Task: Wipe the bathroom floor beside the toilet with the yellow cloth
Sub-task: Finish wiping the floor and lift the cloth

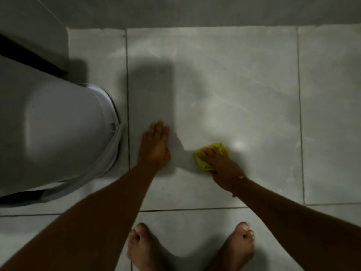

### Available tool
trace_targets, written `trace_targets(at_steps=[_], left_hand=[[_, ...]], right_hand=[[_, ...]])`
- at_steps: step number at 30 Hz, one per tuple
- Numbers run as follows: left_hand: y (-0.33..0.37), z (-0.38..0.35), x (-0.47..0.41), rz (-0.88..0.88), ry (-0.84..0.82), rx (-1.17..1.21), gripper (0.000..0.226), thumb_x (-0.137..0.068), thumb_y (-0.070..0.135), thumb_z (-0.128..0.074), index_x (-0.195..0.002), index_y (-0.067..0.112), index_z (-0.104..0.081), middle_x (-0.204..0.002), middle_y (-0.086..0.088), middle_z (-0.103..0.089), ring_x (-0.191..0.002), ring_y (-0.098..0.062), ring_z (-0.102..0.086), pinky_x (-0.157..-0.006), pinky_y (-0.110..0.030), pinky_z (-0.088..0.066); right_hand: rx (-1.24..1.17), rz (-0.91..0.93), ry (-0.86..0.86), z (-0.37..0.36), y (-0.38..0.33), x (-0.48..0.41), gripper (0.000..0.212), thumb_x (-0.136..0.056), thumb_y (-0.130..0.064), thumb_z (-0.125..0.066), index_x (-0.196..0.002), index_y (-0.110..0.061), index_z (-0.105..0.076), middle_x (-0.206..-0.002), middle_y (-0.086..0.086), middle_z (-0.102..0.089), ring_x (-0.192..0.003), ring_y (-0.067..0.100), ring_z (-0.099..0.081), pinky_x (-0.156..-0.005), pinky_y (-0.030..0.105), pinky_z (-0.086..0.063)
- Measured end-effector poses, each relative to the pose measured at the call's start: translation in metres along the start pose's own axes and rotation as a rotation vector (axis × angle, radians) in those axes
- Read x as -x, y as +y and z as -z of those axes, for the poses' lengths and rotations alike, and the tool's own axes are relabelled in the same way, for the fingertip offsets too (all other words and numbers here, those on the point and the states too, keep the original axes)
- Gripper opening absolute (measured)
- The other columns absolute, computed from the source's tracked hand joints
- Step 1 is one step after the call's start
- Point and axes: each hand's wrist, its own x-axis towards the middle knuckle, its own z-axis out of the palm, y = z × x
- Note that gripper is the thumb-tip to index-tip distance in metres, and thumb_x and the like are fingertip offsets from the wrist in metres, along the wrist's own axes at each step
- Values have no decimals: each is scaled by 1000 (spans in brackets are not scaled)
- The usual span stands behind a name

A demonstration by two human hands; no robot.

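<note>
The right hand (218,161) lay flat, fingers spread, pressing the yellow cloth (205,161) onto the floor tile (244,94); it pinned the cloth rather than gripped it. The left hand (155,145) rested open and empty on the same tile, between the cloth and the toilet (58,130), seemingly bracing the crouch. The bare feet (191,249) stood just behind. The tile looked glossy, possibly damp, so the bracing palm or a foot could have slid. The bunched cloth might have slipped from under the fingers mid-stroke, and the strip right against the toilet base risked being missed
</note>
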Motion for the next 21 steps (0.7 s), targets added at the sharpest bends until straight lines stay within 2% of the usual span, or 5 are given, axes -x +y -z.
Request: trace_targets(at_steps=[4,8,11,14,21], left_hand=[[42,34,58,144,-182,526,76,-88,40,-39,-157,16,-20,-167,-7,-20,-153,-26,-22,-124,-35,-21],[69,87,113,394,-225,1117,49,-96,11,-52,-144,15,-49,-151,-4,-48,-140,-21,-44,-115,-28,-32],[78,150,157,477,-296,1513,31,-81,7,-54,-111,9,-65,-94,-1,-67,-91,-15,-58,-78,-26,-46],[58,205,206,472,-195,1606,23,-62,17,-50,-81,15,-63,-54,10,-62,-57,-10,-61,-51,-21,-53],[-41,267,298,380,234,1346,16,-88,22,-67,-104,21,-68,-90,1,-76,-78,-10,-72,-63,-22,-56]], right_hand=[[-404,-228,307,43,-59,15,43,-81,-8,-55,-122,-19,-62,-122,1,-65,-113,22,-60,-97,23,-43],[-707,-388,317,96,-136,31,28,-88,-7,-62,-108,-27,-64,-107,0,-70,-99,13,-65,-88,25,-47],[-998,-386,249,131,-196,49,23,-92,-5,-59,-104,-24,-66,-103,0,-73,-95,10,-68,-89,28,-50],[-1165,-397,242,154,-252,56,23,-93,-10,-59,-114,-15,-66,-110,6,-73,-102,22,-69,-91,39,-53],[-1052,-379,252,156,-368,27,23,-82,-31,-73,-97,-16,-66,-95,4,-74,-90,22,-70,-78,40,-59]])
